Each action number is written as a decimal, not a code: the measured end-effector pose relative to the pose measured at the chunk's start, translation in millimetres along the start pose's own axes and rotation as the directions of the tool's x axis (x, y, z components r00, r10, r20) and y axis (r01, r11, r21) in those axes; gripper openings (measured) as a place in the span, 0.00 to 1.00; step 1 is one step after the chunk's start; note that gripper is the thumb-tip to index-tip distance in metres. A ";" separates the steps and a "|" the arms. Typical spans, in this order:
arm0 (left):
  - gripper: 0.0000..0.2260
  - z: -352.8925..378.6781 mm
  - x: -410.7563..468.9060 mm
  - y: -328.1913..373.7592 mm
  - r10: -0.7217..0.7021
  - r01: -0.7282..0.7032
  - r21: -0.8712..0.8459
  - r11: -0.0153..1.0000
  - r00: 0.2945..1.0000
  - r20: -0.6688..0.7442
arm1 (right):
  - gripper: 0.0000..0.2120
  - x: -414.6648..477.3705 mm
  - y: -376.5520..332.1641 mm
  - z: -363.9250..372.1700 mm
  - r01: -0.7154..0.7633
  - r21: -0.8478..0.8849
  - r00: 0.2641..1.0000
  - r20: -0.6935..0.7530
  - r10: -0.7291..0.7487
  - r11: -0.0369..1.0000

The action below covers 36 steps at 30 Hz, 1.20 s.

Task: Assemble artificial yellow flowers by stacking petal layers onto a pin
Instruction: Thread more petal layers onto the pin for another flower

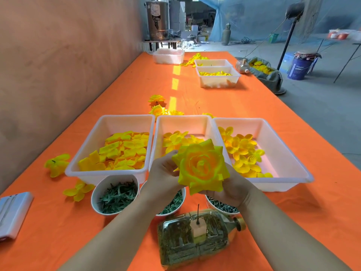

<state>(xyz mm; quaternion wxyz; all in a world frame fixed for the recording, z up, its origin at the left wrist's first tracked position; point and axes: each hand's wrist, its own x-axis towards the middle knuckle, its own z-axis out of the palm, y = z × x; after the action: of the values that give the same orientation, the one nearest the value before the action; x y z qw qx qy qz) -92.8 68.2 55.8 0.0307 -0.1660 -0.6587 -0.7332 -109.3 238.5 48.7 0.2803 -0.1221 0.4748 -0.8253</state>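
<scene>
Orange-clothed counter (254,106) | yellow flower (201,166) held above bowls by left hand (164,173) and right hand (232,189), fingers closed beneath | judged light, soft, crushable; best gripped at base | pin (198,211) bare below.

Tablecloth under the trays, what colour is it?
Orange, with a broken yellow line down the middle; the tablecloth shows best in the head view.

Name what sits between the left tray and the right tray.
In the head view, a third white tray of yellow petals sits between the left tray and the right tray.
</scene>
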 end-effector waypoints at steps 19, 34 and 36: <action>0.19 -22.3 16.7 -4.3 -0.375 0.360 -0.158 0.919 0.923 -0.079 | 0.10 23.4 -5.9 -7.5 -0.075 -0.300 0.950 -0.313 -0.023 0.951; 0.06 -62.6 74.6 -17.9 -0.318 0.339 -0.001 0.941 0.881 -0.349 | 0.05 171.8 -42.5 -52.0 -0.100 -0.216 0.745 -0.663 -0.071 0.971; 0.05 -65.6 87.0 -20.5 -0.317 0.331 -0.016 0.944 0.888 -0.333 | 0.06 214.5 -56.1 -60.0 -0.056 -0.169 0.717 -0.693 -0.078 0.984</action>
<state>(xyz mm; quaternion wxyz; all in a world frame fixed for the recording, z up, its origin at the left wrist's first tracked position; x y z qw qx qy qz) -193.5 21.9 55.9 0.0219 0.0723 -0.6776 -0.7315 -331.2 179.3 51.5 0.0640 0.1698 0.6163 -0.7663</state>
